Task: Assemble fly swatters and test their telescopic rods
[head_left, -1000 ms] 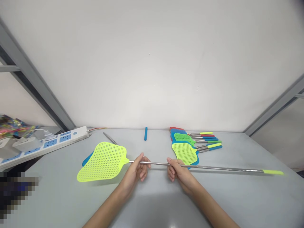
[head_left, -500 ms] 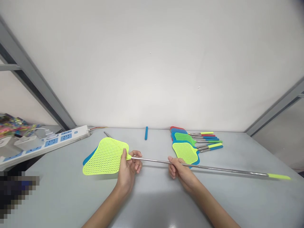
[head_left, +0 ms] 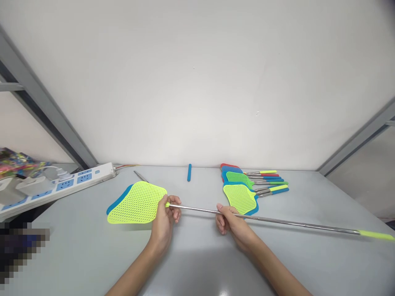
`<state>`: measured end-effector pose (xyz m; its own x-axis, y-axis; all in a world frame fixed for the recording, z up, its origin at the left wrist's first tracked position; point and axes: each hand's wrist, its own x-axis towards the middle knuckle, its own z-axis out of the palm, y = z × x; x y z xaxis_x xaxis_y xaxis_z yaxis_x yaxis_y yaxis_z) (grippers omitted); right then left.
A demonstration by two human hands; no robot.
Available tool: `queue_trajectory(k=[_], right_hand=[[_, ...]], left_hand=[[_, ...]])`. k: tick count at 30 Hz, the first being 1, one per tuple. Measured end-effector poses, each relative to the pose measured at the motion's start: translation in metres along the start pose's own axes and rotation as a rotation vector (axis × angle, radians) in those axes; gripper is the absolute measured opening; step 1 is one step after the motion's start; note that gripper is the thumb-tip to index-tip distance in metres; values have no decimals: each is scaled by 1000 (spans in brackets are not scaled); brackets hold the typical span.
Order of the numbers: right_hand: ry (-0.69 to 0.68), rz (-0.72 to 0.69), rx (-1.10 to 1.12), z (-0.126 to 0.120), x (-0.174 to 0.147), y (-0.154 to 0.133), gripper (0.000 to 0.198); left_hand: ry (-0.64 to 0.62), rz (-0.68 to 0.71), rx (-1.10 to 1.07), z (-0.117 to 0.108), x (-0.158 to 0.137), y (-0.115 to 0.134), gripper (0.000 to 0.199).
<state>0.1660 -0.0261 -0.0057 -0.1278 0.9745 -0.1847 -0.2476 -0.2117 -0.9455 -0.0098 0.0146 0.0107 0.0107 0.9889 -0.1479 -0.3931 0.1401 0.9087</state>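
A yellow-green fly swatter with a long extended metal rod (head_left: 293, 224) stretches across the grey table. My left hand (head_left: 165, 222) grips it where the mesh head (head_left: 135, 203) meets the rod. My right hand (head_left: 231, 222) pinches the rod further along. The rod ends in a yellow-green grip (head_left: 375, 235) at the far right. Under the mesh head lies a blue swatter head (head_left: 115, 202), mostly hidden.
A stack of collapsed swatters (head_left: 242, 187) in red, blue, green and yellow lies at the back right. A loose blue grip (head_left: 189, 172) and a thin metal rod (head_left: 141, 176) lie near the wall. A white power strip (head_left: 61, 185) sits at the left.
My left hand has slid from the rod to the neck of the mesh head. The swatter's head has dropped lower, and its handle end has shifted right and down.
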Motion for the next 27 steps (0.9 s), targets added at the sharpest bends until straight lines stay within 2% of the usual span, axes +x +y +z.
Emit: queue_trajectory(k=[12, 27], right_hand=[[-75, -1, 89, -5, -3, -5, 45], [-113, 28, 155, 1, -4, -3, 46]], left_hand=[[-217, -34, 3, 2, -4, -7, 32], [-292, -8, 38, 4, -6, -13, 35]])
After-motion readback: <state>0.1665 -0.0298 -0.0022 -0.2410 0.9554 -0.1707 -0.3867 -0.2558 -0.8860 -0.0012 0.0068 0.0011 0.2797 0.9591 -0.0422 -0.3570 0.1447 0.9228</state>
